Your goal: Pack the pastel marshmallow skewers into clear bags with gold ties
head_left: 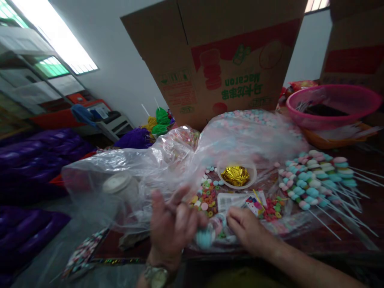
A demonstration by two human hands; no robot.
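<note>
My left hand point(177, 224), with a watch on the wrist, is blurred by motion. Two of its fingers point up, while the others curl in at a candy skewer point(204, 238) with a pale blue end piece. My right hand point(246, 228) is closed round the skewer's other end, its fingertips hiding what lies between them. Under the hands spreads clear plastic with loose candy rings point(207, 198) in several colours. A printed label packet point(237, 201) lies just above my right hand. Behind it stands a clear bowl point(254, 176) of gold twist ties point(235, 176).
Finished-looking candy skewers point(315, 180) are piled at right, sticks outward. A large plastic bag point(252, 136) of candies leans before a cardboard box point(240, 52). A pink basin point(333, 88) sits back right. A white-lidded jar point(117, 184) shows under plastic at left.
</note>
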